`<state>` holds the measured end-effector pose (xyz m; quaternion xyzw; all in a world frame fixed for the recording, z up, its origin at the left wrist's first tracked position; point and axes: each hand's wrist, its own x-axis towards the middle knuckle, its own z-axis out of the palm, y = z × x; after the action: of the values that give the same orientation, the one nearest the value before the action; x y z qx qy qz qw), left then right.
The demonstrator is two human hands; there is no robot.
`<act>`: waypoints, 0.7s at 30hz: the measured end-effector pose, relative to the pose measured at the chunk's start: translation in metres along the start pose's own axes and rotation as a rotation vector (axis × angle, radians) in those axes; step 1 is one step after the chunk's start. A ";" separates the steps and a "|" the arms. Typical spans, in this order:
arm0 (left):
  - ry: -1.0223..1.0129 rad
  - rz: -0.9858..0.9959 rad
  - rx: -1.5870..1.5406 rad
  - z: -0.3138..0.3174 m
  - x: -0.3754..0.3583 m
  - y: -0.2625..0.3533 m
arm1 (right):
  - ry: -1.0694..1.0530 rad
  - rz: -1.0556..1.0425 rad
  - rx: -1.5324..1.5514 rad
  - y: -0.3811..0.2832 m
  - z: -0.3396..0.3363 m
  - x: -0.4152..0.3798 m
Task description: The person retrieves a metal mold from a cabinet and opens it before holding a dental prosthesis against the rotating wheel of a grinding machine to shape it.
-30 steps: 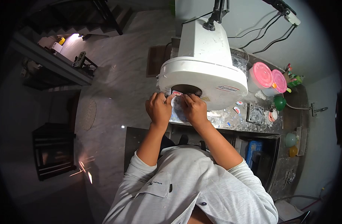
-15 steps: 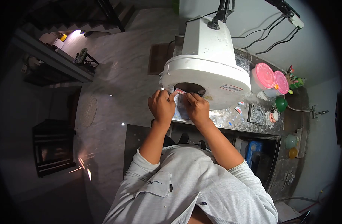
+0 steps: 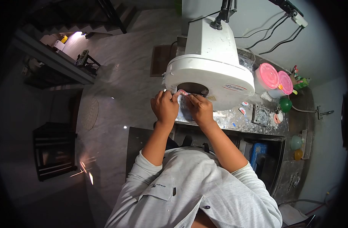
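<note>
A small pink denture (image 3: pixel 182 92) is pinched between my two hands at the lower edge of the white machine's dark opening. My left hand (image 3: pixel 165 107) has its fingers curled and its thumb against the denture's left side. From the right, my right hand (image 3: pixel 199 108) grips it with bent fingers. Above both hands is the white machine housing (image 3: pixel 212 68), with a dark round opening (image 3: pixel 193 88) whose inside is mostly hidden. My fingers cover much of the denture.
Right of the machine, the dusty bench (image 3: pixel 223 116) carries small pink-and-white pieces (image 3: pixel 242 111), a square metal frame (image 3: pixel 261 115), a green bowl (image 3: pixel 285 105) and tubs with pink lids (image 3: pixel 269 76). A tap (image 3: pixel 324 113) is on the right wall. The bench's front edge runs below my hands.
The denture has turned slightly between my fingers, showing more of its pink arch and less white. Both hands stay almost in the same place.
</note>
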<state>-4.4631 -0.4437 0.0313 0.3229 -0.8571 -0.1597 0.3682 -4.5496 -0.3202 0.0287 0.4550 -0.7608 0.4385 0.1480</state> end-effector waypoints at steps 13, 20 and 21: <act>-0.029 -0.010 -0.020 -0.002 0.000 -0.003 | -0.047 0.060 -0.087 0.000 -0.001 0.000; -0.023 -0.005 -0.047 -0.004 -0.002 -0.003 | -0.061 0.043 -0.073 0.002 -0.001 -0.002; -0.024 -0.004 -0.047 -0.006 -0.003 -0.003 | -0.053 0.026 -0.071 0.003 -0.001 -0.001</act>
<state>-4.4562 -0.4441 0.0326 0.3139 -0.8568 -0.1846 0.3651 -4.5515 -0.3180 0.0269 0.4507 -0.7855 0.4009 0.1382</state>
